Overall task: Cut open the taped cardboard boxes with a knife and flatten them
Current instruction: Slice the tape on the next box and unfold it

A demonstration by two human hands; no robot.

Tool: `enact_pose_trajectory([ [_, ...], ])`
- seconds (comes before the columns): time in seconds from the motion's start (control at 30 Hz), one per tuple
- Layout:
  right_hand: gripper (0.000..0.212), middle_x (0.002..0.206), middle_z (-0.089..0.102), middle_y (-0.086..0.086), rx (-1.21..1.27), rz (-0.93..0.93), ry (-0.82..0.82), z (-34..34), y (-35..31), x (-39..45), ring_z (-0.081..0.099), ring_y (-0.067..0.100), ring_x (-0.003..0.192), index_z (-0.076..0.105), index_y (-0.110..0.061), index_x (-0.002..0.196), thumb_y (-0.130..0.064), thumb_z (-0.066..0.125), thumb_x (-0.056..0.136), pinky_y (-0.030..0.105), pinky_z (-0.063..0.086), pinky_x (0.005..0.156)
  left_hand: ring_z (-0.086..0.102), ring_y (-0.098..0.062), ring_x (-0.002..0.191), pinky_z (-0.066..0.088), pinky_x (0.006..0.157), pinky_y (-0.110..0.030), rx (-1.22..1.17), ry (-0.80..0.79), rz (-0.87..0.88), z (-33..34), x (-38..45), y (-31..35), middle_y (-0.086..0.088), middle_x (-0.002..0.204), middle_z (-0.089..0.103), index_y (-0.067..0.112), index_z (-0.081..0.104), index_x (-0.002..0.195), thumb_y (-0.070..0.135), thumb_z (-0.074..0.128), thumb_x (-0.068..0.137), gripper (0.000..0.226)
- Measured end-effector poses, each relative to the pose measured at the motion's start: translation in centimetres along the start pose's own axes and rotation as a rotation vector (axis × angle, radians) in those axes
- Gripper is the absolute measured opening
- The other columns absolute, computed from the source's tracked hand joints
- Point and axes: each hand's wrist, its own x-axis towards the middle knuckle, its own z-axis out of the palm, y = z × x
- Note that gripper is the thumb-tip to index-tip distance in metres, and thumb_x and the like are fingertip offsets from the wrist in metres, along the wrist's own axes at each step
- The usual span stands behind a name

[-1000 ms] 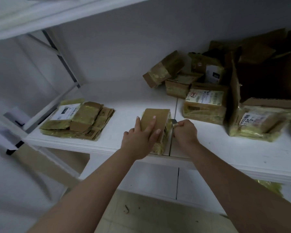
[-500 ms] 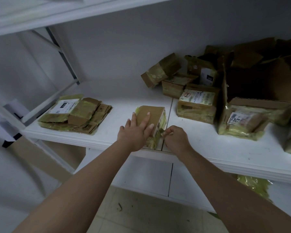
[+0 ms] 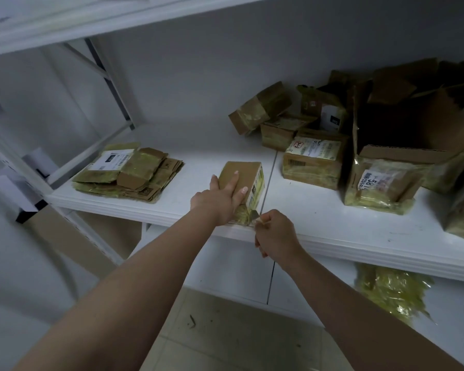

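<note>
The small taped cardboard box (image 3: 243, 174) lay at the front edge of the white shelf (image 3: 346, 228), just left of the seam between the two shelf boards. We pressed our left hand (image 3: 220, 198) flat on its top, fingers straight and spread, holding it down. Our right hand (image 3: 275, 235) was clenched around the knife (image 3: 255, 216); only a short bit of blade showed past our fist, meeting the near right corner of the box where yellowish tape wrapped the end.

To the left on the same shelf lay a stack of flattened boxes (image 3: 129, 174), the top one bearing a white label. To the right stood a labelled sealed box (image 3: 314, 162), with more small taped boxes (image 3: 260, 108) tumbled behind it against the back wall. Further right, a large open carton (image 3: 413, 135) held loose cardboard pieces, and a tape-wrapped parcel (image 3: 381, 186) leaned in front of it. Under the shelf on the right hung a clump of crumpled yellowish tape (image 3: 391, 293).
</note>
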Motion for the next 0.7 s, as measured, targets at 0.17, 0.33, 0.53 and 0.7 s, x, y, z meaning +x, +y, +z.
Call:
enact_pose_trajectory([
  [0.17,0.004,0.077,0.063,0.016,0.005,-0.06,-0.006,0.3,0.8,-1.0,0.056,0.012,0.038,0.043,-0.009,0.094,-0.012,0.043,0.097,0.026,0.046,0.038,0.045,-0.038,0.129,0.043,0.091,-0.047,0.023,0.002,-0.06,-0.1,-0.7,0.4,-0.016,0.16,0.005,0.039,-0.016,0.15,0.062,0.007,0.096,0.063],
  [0.33,0.011,0.068,0.05,-0.002,-0.202,-0.268,0.149,1.7,2.2,-2.3,0.054,0.016,0.054,0.037,-0.015,0.091,-0.012,0.048,0.094,0.036,0.047,0.048,0.042,-0.039,0.133,0.041,0.095,-0.048,0.014,-0.012,-0.065,-0.3,-0.6,0.6,-0.017,0.161,0.001,0.039,-0.017,0.15,0.065,0.006,0.095,0.064],
  [0.53,0.008,0.068,0.049,-0.005,-0.374,-0.327,0.209,1.0,1.9,-1.7,0.054,0.015,0.057,0.038,-0.017,0.095,-0.017,0.046,0.096,0.032,0.049,0.052,0.041,-0.04,0.133,0.041,0.094,-0.048,0.006,-0.012,-0.068,-0.1,-0.6,0.6,-0.017,0.161,0.003,0.039,-0.016,0.15,0.065,0.004,0.094,0.065],
  [0.7,0.007,0.067,0.05,-0.005,-0.394,-0.328,0.24,1.2,2.1,-1.7,0.054,0.015,0.055,0.041,-0.014,0.096,-0.015,0.047,0.095,0.031,0.049,0.052,0.051,-0.038,0.118,0.042,0.081,-0.043,0.012,0.028,-0.059,0.2,-0.5,0.9,-0.019,0.152,0.023,0.037,-0.014,0.151,0.065,0.002,0.094,0.066],
])
